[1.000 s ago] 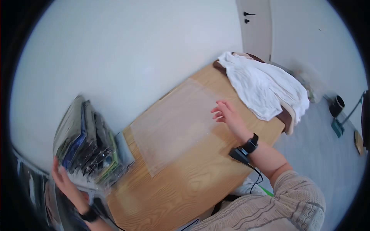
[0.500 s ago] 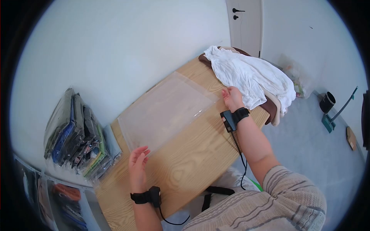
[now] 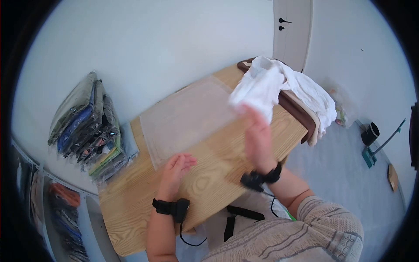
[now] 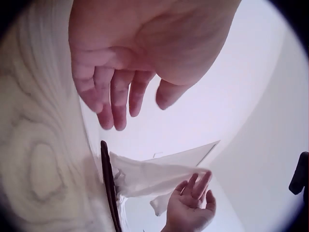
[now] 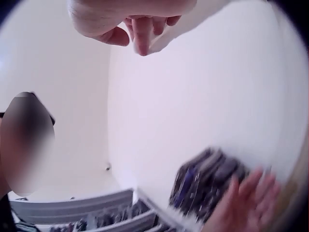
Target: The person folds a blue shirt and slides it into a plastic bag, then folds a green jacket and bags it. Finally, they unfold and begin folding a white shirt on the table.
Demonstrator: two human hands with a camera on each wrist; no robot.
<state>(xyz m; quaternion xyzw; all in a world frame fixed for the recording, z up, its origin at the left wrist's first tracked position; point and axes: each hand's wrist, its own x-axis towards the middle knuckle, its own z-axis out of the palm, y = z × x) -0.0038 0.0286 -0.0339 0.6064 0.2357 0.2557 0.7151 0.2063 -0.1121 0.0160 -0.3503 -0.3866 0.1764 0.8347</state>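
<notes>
Raised over the table's right side, my right hand (image 3: pixel 258 144) pinches one end of a white garment (image 3: pixel 257 89) at its fingertips. In the left wrist view the white cloth (image 4: pixel 149 176) stretches from the pile to those fingers. The rest of it drapes over folded brown and beige garments (image 3: pixel 301 115) at the table's far right end. My left hand (image 3: pixel 175 171) holds nothing; its fingers are loosely extended over the wood, near the front corner of a flat, translucent plastic bag (image 3: pixel 187 115) lying along the wall.
Clothes packed in clear bags (image 3: pixel 85 124) are stacked at the table's (image 3: pixel 209 187) left end by the wall. Shelves with more bagged clothes (image 3: pixel 70 218) stand at lower left. A black bin (image 3: pixel 370 134) and a green dustpan (image 3: pixel 369 157) are on the floor at right.
My left hand moved from the bagged stack to over the table's front. My right hand reached the white garment, took hold of its end and lifted it leftward toward me.
</notes>
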